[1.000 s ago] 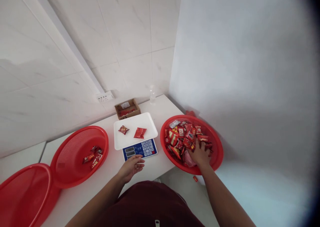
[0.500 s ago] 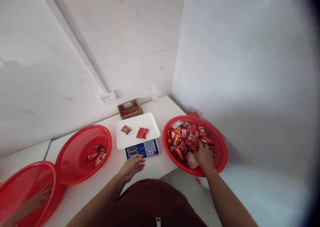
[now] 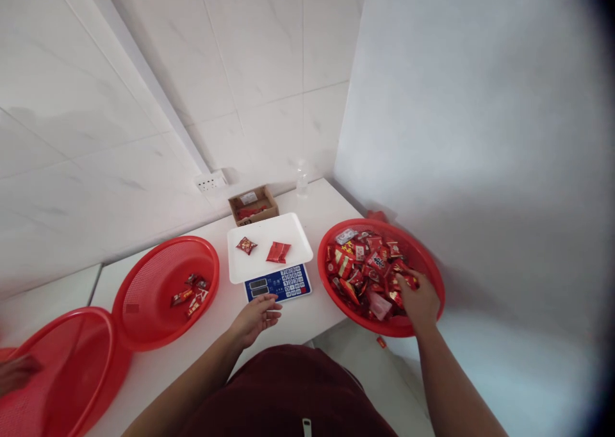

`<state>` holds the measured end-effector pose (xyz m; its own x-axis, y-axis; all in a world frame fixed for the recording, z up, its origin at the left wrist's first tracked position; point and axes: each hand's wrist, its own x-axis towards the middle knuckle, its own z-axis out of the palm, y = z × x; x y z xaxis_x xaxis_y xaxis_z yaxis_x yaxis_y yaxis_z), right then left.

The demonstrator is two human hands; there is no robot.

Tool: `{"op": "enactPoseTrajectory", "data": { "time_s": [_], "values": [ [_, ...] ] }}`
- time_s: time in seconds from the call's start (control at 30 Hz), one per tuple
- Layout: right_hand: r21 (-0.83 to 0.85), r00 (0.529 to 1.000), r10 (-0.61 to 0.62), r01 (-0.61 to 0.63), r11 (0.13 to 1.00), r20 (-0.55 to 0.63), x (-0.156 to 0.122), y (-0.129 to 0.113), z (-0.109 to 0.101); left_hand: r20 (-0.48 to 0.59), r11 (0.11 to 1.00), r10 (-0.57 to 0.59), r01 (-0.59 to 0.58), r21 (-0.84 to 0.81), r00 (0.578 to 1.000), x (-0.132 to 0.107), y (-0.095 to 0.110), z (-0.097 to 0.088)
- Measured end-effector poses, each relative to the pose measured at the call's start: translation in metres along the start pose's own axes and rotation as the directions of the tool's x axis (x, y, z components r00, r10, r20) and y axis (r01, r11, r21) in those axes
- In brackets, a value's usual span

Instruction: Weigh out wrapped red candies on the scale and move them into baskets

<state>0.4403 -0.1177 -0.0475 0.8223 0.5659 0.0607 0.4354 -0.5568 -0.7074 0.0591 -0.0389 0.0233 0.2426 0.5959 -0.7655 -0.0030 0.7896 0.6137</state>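
Note:
My left hand [image 3: 257,320] hovers at the front edge of a weighing scale [image 3: 278,284], its fingers loosely bent and apart, holding nothing. On the scale's white tray [image 3: 262,270] lie a dark red patterned snack packet [image 3: 246,245] and a plain red packet [image 3: 278,252]. My right hand [image 3: 421,301] is at the right side of a red plastic basket [image 3: 331,296] heaped with small wrapped snacks [image 3: 358,261]. Its fingers are bent down among red and gold wrappers; what they grip, if anything, is hidden. A pale pink packet [image 3: 379,305] lies left of that hand.
Left of the scale stands a second red basket [image 3: 144,289] with a few packets [image 3: 192,294]. Beyond it, another person's hand [image 3: 19,373] is over a third red basket [image 3: 91,373]. A cardboard box [image 3: 253,205] and clear bottle [image 3: 302,179] stand by the wall.
My right hand has shifted to the right within the basket, away from the pink packet. My left hand has hardly moved. The other person's hand has drawn back leftward.

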Motion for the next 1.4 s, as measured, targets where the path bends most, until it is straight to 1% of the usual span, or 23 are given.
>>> {"op": "enactPoseTrajectory", "data": {
  "time_s": [0.1, 0.17, 0.23, 0.27, 0.3, 0.37, 0.4, 0.47, 0.53, 0.6, 0.67, 0.73, 0.8, 0.9, 0.97, 1.03, 1.1, 1.13, 1.2, 1.27, 1.33, 1.4],
  "values": [
    [0.076, 0.993, 0.077, -0.070, 0.995, -0.095, -0.001, -0.010, -0.004, 0.028, 1.000, -0.017, 0.017, 0.003, 0.999, 0.001, -0.001, -0.002],
    [0.166, 0.974, 0.147, -0.118, 0.979, -0.172, -0.001, -0.018, -0.005, 0.046, 1.000, -0.024, 0.024, 0.008, 0.999, 0.002, -0.001, -0.004],
    [0.331, 0.938, 0.261, -0.178, 0.927, -0.226, -0.002, -0.028, -0.004, 0.060, 1.000, -0.030, 0.029, 0.011, 0.998, 0.003, 0.000, -0.008],
    [0.443, 0.918, 0.336, -0.215, 0.870, -0.213, -0.003, -0.032, -0.003, 0.067, 0.999, -0.031, 0.030, 0.011, 0.997, 0.003, 0.001, -0.010],
    [0.558, 0.896, 0.411, -0.256, 0.789, -0.170, -0.004, -0.037, -0.002, 0.076, 1.000, -0.030, 0.030, 0.010, 0.997, 0.004, 0.002, -0.013],
    [0.746, 0.855, 0.518, -0.333, 0.576, -0.019, -0.007, -0.045, -0.001, 0.099, 1.000, -0.026, 0.025, 0.007, 0.995, 0.004, 0.003, -0.018],
    [0.804, 0.840, 0.539, -0.360, 0.474, 0.059, -0.008, -0.049, -0.001, 0.113, 1.000, -0.025, 0.024, 0.008, 0.993, 0.004, 0.004, -0.021],
    [0.858, 0.825, 0.540, -0.391, 0.334, 0.165, -0.013, -0.058, 0.000, 0.146, 1.000, -0.027, 0.024, 0.017, 0.989, 0.003, 0.006, -0.024],
    [0.871, 0.813, 0.528, -0.425, 0.246, 0.247, -0.022, -0.070, 0.001, 0.190, 0.999, -0.026, 0.020, 0.036, 0.981, 0.002, 0.008, -0.024],
    [0.865, 0.801, 0.503, -0.467, 0.185, 0.325, -0.034, -0.086, 0.004, 0.247, 0.998, -0.019, 0.005, 0.057, 0.969, 0.001, 0.012, -0.020],
    [0.844, 0.785, 0.450, -0.524, 0.117, 0.425, -0.049, -0.106, 0.008, 0.307, 0.997, 0.003, -0.028, 0.076, 0.952, 0.000, 0.017, -0.010],
    [0.799, 0.758, 0.375, -0.597, 0.071, 0.534, -0.065, -0.128, 0.014, 0.369, 0.995, 0.027, -0.059, 0.075, 0.929, 0.003, 0.024, 0.005],
    [0.742, 0.719, 0.304, -0.668, 0.052, 0.625, -0.077, -0.149, 0.022, 0.425, 0.998, 0.028, -0.048, 0.037, 0.905, 0.009, 0.032, 0.023],
    [0.667, 0.663, 0.234, -0.741, 0.072, 0.711, -0.089, -0.175, 0.039, 0.460, 0.997, 0.016, 0.023, -0.077, 0.888, 0.024, 0.045, 0.049],
    [0.620, 0.632, 0.175, -0.775, 0.122, 0.755, -0.095, -0.187, 0.050, 0.491, 0.990, 0.022, 0.050, -0.133, 0.871, 0.035, 0.052, 0.060],
    [0.582, 0.606, 0.103, -0.791, 0.191, 0.789, -0.099, -0.195, 0.059, 0.499, 0.986, 0.049, 0.039, -0.164, 0.865, 0.044, 0.057, 0.063],
    [0.558, 0.586, 0.077, -0.798, 0.228, 0.806, -0.102, -0.198, 0.065, 0.447, 0.980, 0.091, 0.000, -0.199, 0.890, 0.048, 0.056, 0.059],
    [0.549, 0.578, 0.091, -0.805, 0.225, 0.811, -0.102, -0.198, 0.067, 0.408, 0.976, 0.113, -0.023, -0.219, 0.906, 0.050, 0.054, 0.057],
    [0.524, 0.552, 0.141, -0.829, 0.193, 0.822, -0.100, -0.196, 0.072, 0.332, 0.966, 0.142, -0.057, -0.252, 0.932, 0.051, 0.050, 0.051],
    [0.489, 0.510, 0.170, -0.859, 0.154, 0.843, -0.096, -0.192, 0.078, 0.257, 0.959, 0.152, -0.079, -0.273, 0.954, 0.052, 0.045, 0.048],
    [0.462, 0.476, 0.156, -0.879, 0.120, 0.865, -0.091, -0.189, 0.087, 0.182, 0.953, 0.153, -0.096, -0.286, 0.971, 0.053, 0.043, 0.048],
    [0.450, 0.460, 0.130, -0.887, 0.101, 0.878, -0.085, -0.188, 0.098, 0.118, 0.945, 0.155, -0.113, -0.307, 0.981, 0.055, 0.043, 0.051]
  ]
}}
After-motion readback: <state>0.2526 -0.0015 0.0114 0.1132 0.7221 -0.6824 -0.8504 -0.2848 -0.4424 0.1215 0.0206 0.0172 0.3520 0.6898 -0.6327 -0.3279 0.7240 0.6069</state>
